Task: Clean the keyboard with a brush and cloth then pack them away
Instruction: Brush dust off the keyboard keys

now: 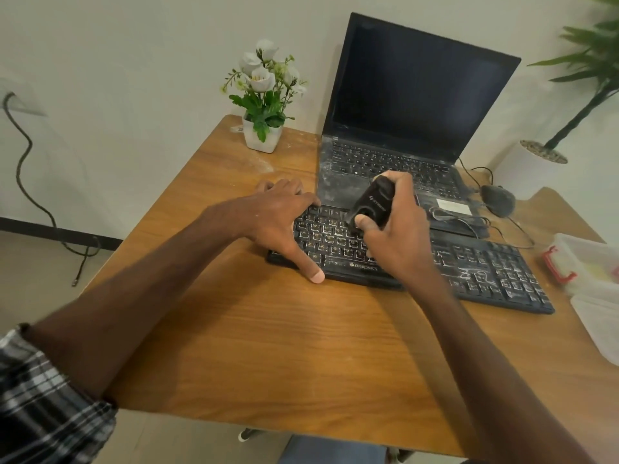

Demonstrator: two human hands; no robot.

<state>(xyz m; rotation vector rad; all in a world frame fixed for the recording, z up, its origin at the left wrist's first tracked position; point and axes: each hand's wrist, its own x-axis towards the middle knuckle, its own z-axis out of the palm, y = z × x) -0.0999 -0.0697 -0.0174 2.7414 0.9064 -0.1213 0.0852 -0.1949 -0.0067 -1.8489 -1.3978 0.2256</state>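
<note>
A black, dusty keyboard (pixel 482 272) lies across the wooden table (pixel 268 346). My left hand (pixel 281 222) rests spread on the keyboard's left end, thumb on the table in front of it. My right hand (pixel 395 236) grips a black brush tool (pixel 371 204), its lower end down on the keys near the keyboard's left-middle. The bristles are hidden by the tool body and my fingers. No cloth can be made out clearly.
An open dusty laptop (pixel 402 128) stands just behind the keyboard. A black mouse (pixel 497 199) with its cable lies to the right of it. A clear plastic box (pixel 582 262) with red clips and its lid (pixel 599 323) are at the right edge. A white flower pot (pixel 263 135) stands at the back.
</note>
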